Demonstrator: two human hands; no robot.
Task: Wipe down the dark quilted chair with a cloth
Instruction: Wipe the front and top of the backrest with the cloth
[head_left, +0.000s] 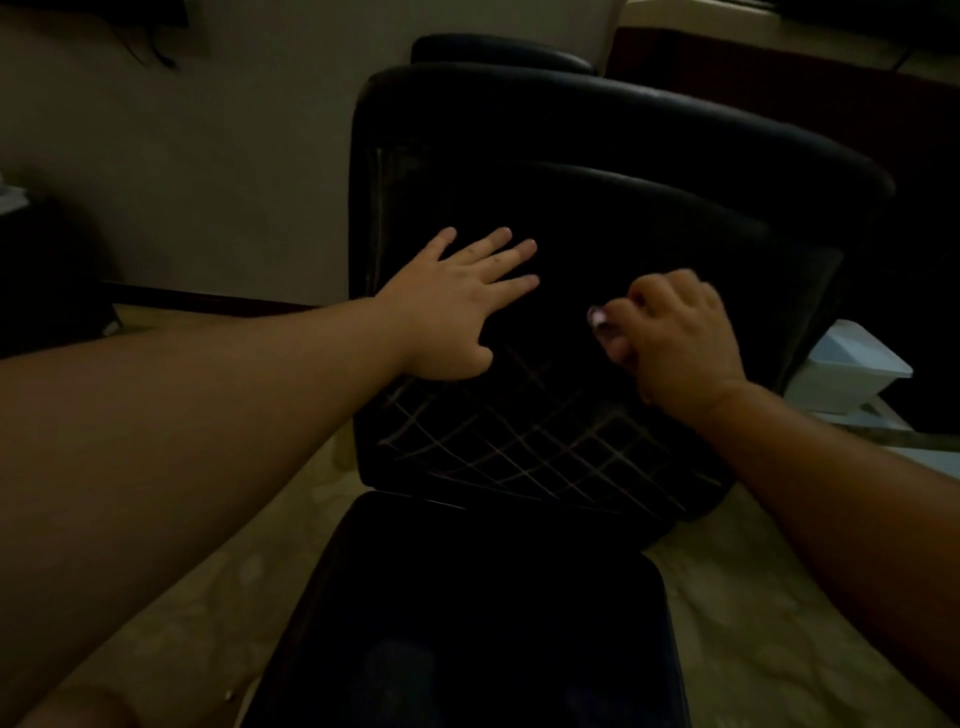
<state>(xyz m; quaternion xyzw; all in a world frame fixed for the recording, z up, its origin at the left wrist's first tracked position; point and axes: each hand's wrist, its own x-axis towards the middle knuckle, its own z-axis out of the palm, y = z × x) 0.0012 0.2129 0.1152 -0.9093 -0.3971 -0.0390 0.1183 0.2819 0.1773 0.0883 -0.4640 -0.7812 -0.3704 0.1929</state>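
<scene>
The dark quilted chair (540, 447) fills the middle of the view, its backrest crossed by pale diamond stitching and its black seat below. My left hand (457, 306) lies flat on the backrest with the fingers spread and straight. My right hand (675, 332) is curled into a fist against the backrest a little to the right. It grips a small pale cloth (597, 317), of which only a bit shows past the knuckles. The room is dim and the right hand is slightly blurred.
A second dark chair back (498, 49) stands behind the first. A white box (852, 369) sits on the floor to the right. A pale wall (218, 171) lies to the left, with tan floor (208, 571) on both sides of the seat.
</scene>
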